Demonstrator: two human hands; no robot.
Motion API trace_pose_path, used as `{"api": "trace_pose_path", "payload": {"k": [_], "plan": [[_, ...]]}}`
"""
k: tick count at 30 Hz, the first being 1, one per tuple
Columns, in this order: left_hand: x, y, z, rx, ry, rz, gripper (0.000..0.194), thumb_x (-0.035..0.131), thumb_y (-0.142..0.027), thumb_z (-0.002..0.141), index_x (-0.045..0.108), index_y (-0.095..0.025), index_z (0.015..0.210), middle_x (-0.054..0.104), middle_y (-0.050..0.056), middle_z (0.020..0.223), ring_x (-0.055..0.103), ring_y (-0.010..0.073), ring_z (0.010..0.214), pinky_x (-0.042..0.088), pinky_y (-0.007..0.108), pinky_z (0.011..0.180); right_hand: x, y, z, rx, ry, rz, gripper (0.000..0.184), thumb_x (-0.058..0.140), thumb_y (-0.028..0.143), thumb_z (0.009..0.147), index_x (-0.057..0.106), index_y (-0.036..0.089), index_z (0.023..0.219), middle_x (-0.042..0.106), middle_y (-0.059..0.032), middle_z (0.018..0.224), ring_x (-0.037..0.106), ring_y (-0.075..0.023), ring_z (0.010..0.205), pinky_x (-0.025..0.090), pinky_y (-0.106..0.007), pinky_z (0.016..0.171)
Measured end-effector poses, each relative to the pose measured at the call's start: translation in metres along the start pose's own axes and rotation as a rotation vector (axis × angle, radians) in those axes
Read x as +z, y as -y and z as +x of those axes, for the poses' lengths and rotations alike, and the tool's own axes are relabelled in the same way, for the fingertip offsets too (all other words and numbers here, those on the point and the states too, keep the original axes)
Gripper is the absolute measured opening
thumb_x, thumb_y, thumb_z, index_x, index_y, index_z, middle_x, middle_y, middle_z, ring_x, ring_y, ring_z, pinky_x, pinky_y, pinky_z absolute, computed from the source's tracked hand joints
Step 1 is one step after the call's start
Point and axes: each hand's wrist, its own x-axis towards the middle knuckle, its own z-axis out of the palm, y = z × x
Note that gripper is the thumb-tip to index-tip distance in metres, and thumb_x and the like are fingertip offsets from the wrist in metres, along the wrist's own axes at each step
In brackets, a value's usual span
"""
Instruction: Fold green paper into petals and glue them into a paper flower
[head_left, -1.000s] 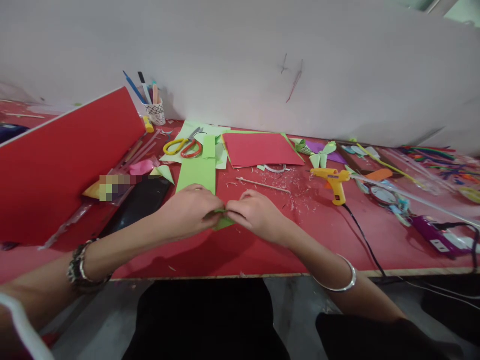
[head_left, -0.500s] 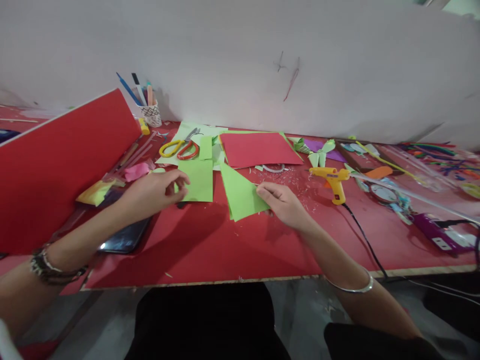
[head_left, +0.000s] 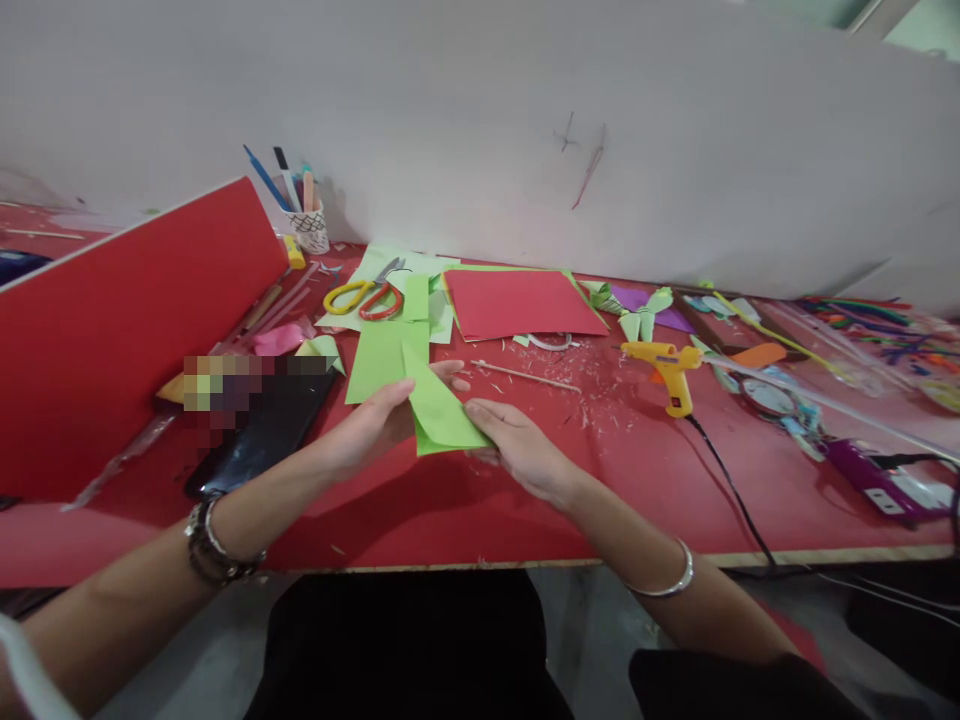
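Note:
A folded piece of green paper (head_left: 442, 412) is held up over the red table, its layers parted a little along the lower edge. My right hand (head_left: 529, 448) pinches its right corner, thumb on top and fingers beneath. At the left edge my left hand (head_left: 379, 412) grips the same paper with the thumb in front; its fingers pass behind and their tips show past the far side. Another green sheet (head_left: 375, 362) lies flat just beyond my left hand. A thin stick (head_left: 529, 376) rests on the table behind the paper.
Scissors (head_left: 381, 302) with yellow and red handles lie on pale green paper. Red sheets (head_left: 517, 305) are stacked at the back. To the right sits a yellow glue gun (head_left: 669, 368) with its cord. A black phone (head_left: 274, 425) and a slanted red board (head_left: 112, 350) are at left.
My left hand has moved right and taken hold of the green paper's left side. The paper and my right hand have shifted left, and the thin stick now lies on the table.

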Motion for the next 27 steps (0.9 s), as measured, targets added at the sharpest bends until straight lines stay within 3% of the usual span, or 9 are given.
{"api": "trace_pose_path", "payload": {"k": [3,8,13,17,20,24,27], "plan": [[0.000,0.000,-0.001,0.002,-0.069,0.037,0.052,0.059,-0.046,0.073,0.050,-0.022,0.118,0.058,0.008,0.114,0.054,0.0221,0.103,0.044,0.032,0.088,0.003,-0.001,0.000,0.007,-0.018,0.049,0.029,0.047,0.043,0.083,0.043,0.019,0.067,0.035,0.0077,0.050,0.030,-0.0060,0.042,0.023,-0.023,0.044],[0.000,0.004,0.004,0.000,-0.064,0.059,0.046,0.064,-0.045,0.069,0.055,-0.021,0.108,0.062,0.004,0.093,0.058,0.0162,0.085,0.045,0.029,0.080,0.009,0.000,0.000,0.044,0.066,0.142,0.028,0.044,0.044,0.084,0.044,0.019,0.071,0.030,0.0095,0.047,0.023,-0.0053,0.041,0.025,-0.024,0.048],[-0.003,0.001,0.008,-0.053,-0.050,-0.005,0.046,0.051,-0.053,0.076,0.054,-0.022,0.110,0.063,0.007,0.101,0.059,0.0196,0.092,0.046,0.031,0.079,0.006,-0.001,0.003,0.063,0.012,0.126,0.028,0.044,0.043,0.083,0.041,0.020,0.069,0.032,0.0095,0.046,0.024,-0.0054,0.041,0.023,-0.023,0.047],[-0.007,0.002,0.008,-0.070,-0.117,0.111,0.043,0.057,-0.034,0.073,0.053,-0.022,0.114,0.062,0.006,0.106,0.057,0.0203,0.098,0.043,0.032,0.087,0.003,-0.004,0.007,0.048,-0.041,0.093,0.028,0.047,0.041,0.081,0.040,0.019,0.066,0.032,0.0088,0.049,0.026,-0.0052,0.041,0.023,-0.023,0.045],[-0.011,0.005,0.011,-0.048,-0.146,0.179,0.037,0.059,-0.020,0.068,0.059,-0.022,0.104,0.063,0.002,0.103,0.055,0.0190,0.101,0.044,0.027,0.084,-0.001,-0.003,0.012,0.072,-0.040,0.088,0.025,0.047,0.039,0.081,0.041,0.019,0.067,0.032,0.0085,0.051,0.025,-0.0048,0.041,0.021,-0.022,0.044],[-0.012,0.007,0.021,0.004,-0.173,0.062,0.022,0.055,-0.017,0.067,0.060,-0.019,0.089,0.066,0.002,0.094,0.059,0.0173,0.092,0.047,0.026,0.077,-0.012,0.001,0.021,0.034,-0.009,-0.152,0.029,0.037,0.039,0.087,0.039,0.019,0.066,0.036,0.0068,0.050,0.032,-0.0068,0.043,0.027,-0.021,0.045],[-0.010,0.006,0.027,-0.021,-0.277,-0.055,0.015,0.054,-0.023,0.071,0.058,-0.016,0.083,0.067,0.005,0.086,0.063,0.0180,0.081,0.049,0.028,0.073,-0.021,0.007,0.025,-0.132,-0.070,-0.531,0.027,0.032,0.038,0.089,0.045,0.019,0.075,0.046,0.0034,0.061,0.042,-0.0093,0.053,0.036,-0.023,0.053]]}}
